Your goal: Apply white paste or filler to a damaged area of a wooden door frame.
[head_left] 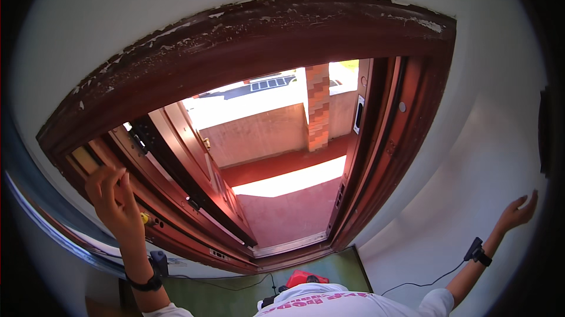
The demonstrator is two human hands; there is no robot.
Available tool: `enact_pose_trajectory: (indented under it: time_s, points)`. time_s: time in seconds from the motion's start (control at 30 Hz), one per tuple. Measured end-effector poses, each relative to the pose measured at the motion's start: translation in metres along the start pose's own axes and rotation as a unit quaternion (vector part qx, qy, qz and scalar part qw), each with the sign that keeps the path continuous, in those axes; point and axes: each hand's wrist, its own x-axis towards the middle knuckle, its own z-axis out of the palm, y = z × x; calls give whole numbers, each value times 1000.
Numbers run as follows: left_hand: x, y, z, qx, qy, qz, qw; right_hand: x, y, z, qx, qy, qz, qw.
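Both arms are raised and spread to either side of a reddish-brown door frame (253, 37) with peeling paint. My left hand (113, 204) is in front of the frame's left side, its fingers apart and loosely bent, holding nothing. A yellow knob-like fitting (146, 218) shows beside that wrist; whether the hand touches the frame I cannot tell. Far to the right, my right hand (518, 213) is held up against the background of the white wall (453, 181), with fingers stretched and nothing in them. Between them, a door leaf (188, 158) with a brass handle (205, 141) stands swung outward.
Past the doorway lie a sunlit reddish floor (288, 211), a low wall (253, 134) and a brick pillar (318, 105). A metal threshold (291, 245) crosses the opening. A red object (306, 277) shows low on the green floor (347, 270). Cables (412, 284) run from black wrist devices (474, 251).
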Motion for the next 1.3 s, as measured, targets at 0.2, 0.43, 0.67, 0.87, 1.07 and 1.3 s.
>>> enact_pose_trajectory:
  time_s: [0.2, 0.43, 0.67, 0.87, 1.07, 1.3]
  points:
    - [-169, -57, 4, 4, -160, -207, 965, 91, -236, -18, 565, -110, 207, 791]
    - [-247, -110, 22, 234, -9, -226, 945, 258, -411, -37, 711, -46, 62, 698]
    - [-291, -142, 58, 213, 12, -287, 934, 321, -482, -28, 665, 64, -21, 743]
    - [-285, -123, 72, 102, 12, -318, 943, 317, -493, -26, 687, 20, 4, 727]
    - [-246, -68, 113, 55, 44, -310, 948, 332, -484, -35, 718, -34, -29, 695]
    - [-246, -76, 131, 150, 89, -334, 926, 338, -475, -39, 690, -98, -72, 714]
